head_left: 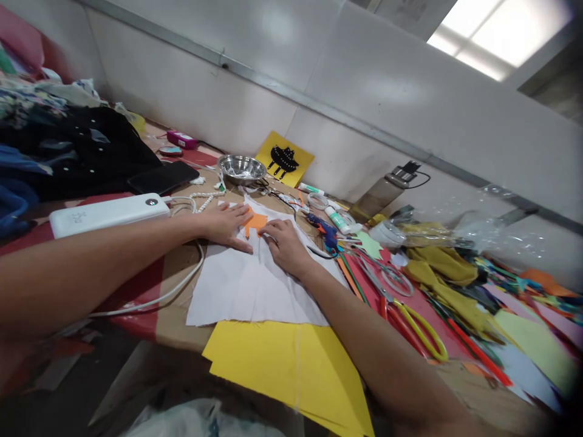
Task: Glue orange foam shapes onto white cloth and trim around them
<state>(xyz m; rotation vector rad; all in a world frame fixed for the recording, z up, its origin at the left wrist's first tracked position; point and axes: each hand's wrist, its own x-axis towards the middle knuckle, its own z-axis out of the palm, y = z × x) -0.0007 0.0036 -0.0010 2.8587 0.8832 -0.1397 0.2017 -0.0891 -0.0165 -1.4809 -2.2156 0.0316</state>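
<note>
We see a jagged, flat orange cutout on creased white cloth, three o'clock from the flat-spread left hand, ten from the curled right hand; both touch, the right's grip unclear.

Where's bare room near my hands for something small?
The near half of the white cloth, on your side of the left hand and right hand, is bare. So is some brown tabletop between cloth and red covering, except a cable. It's crowded rightward: glue gun, scissors, mustard fabric.
</note>
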